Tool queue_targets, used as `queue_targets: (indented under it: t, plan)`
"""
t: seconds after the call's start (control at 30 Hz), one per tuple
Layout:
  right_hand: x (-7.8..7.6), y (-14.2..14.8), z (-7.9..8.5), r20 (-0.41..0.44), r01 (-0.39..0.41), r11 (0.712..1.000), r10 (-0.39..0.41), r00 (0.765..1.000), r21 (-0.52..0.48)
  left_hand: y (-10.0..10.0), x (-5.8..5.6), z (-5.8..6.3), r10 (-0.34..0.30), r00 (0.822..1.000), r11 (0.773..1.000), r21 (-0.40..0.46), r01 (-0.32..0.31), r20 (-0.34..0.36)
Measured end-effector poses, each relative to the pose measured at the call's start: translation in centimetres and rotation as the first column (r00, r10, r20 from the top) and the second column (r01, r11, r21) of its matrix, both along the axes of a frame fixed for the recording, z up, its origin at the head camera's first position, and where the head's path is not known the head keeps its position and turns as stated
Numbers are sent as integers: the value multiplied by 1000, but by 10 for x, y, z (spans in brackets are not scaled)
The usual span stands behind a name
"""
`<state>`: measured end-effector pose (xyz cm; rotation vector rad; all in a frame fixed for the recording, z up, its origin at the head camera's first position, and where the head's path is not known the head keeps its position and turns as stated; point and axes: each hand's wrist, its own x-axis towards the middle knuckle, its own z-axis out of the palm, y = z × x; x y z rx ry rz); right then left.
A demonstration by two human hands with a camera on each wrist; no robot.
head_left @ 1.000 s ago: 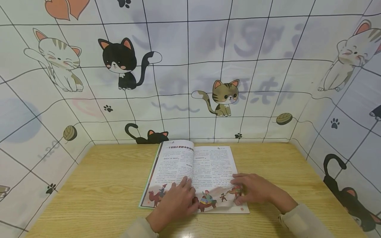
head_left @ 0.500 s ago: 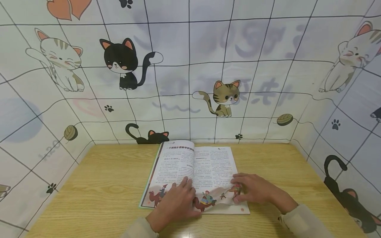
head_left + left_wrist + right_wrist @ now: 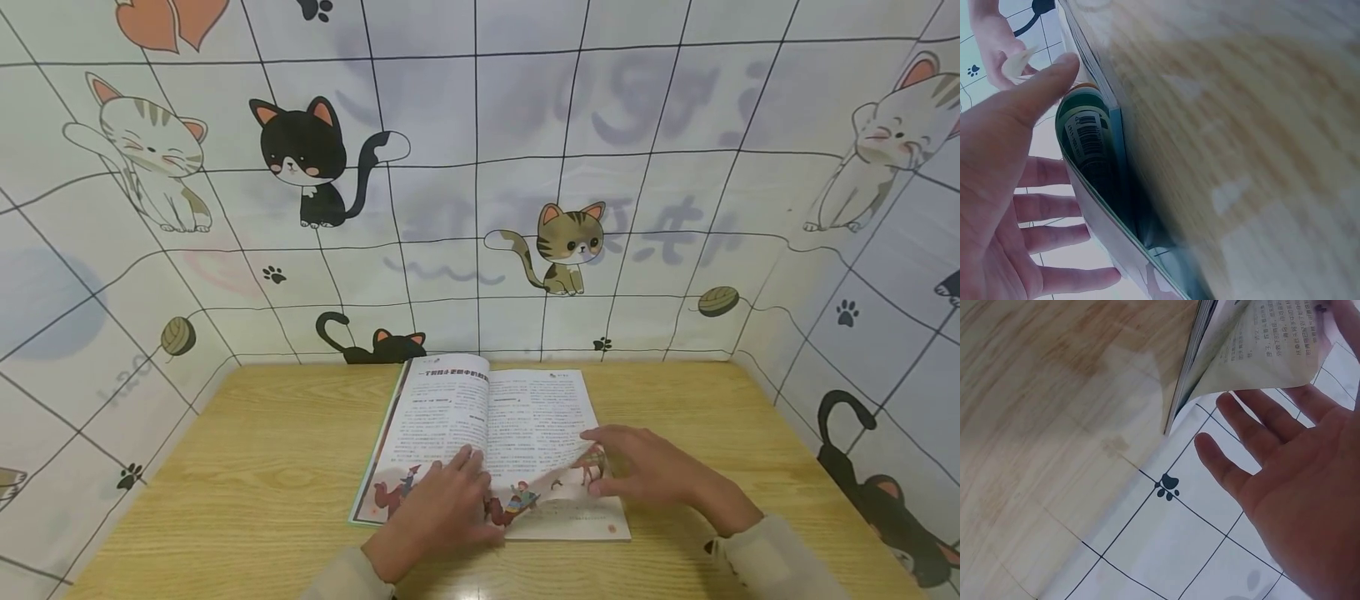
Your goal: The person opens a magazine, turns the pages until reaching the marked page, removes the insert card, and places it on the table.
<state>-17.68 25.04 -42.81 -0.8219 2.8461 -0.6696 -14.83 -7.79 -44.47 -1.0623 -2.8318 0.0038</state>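
- Magazine (image 3: 536, 417) lies spread near the middle of the worktop (image 3: 262, 450), its far edge close to the cat-patterned backdrop (image 3: 442, 200).
- Left hand (image 3: 442, 504): rests across the lower part of the magazine by the spine, fingers extended and pointing up the left-hand page, gripping nothing. Thumb out to the side, at the near edge. Left wrist view: fingers well spaced, touching the curved pages; barcode (image 3: 1089, 134) visible in the hollow under the curve.
- Right hand (image 3: 648, 471): at the outer edge of the right-hand side, pinching one page (image 3: 558, 492) between thumb and fingers. Thumb and index well spread in the head view; exact contact hard to make out.
- Right wrist view: some fingertips pass behind the page edge; little finger stands apart from it.
- Page lifted and curled at its lower outer part, camel picture bent with it; sheet beneath shows.
- Pale sleeves (image 3: 776, 558) on both arms.
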Motion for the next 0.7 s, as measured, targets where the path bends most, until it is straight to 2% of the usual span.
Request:
queue_targets:
  t: [0.13, 0.27, 0.37, 0.47, 0.57, 0.7]
  plan:
    - [1, 1, 2, 34, 27, 999, -25, 999, -43, -3, -2, -1, -35, 994, 999, -5, 35, -101]
    - [1, 1, 4, 61, 18, 994, -12, 998, -109, -4, -4, -1, -60, 981, 998, -23, 56, -187]
    - [3, 1, 5, 85, 23, 990, -11, 996, -140, -4, -4, -2, -61, 976, 998, -19, 59, -209]
    - [4, 1, 6, 86, 42, 988, -30, 996, -152, -4, -4, -2, -65, 979, 998, 3, 67, -193]
    - [4, 1, 7, 64, 61, 986, -52, 997, -153, -4, -4, -2, -96, 978, 994, 35, 104, -183]
    - [3, 1, 7, 34, 79, 986, -75, 997, -143, -4, -4, -2, -148, 965, 982, 80, 169, -217]
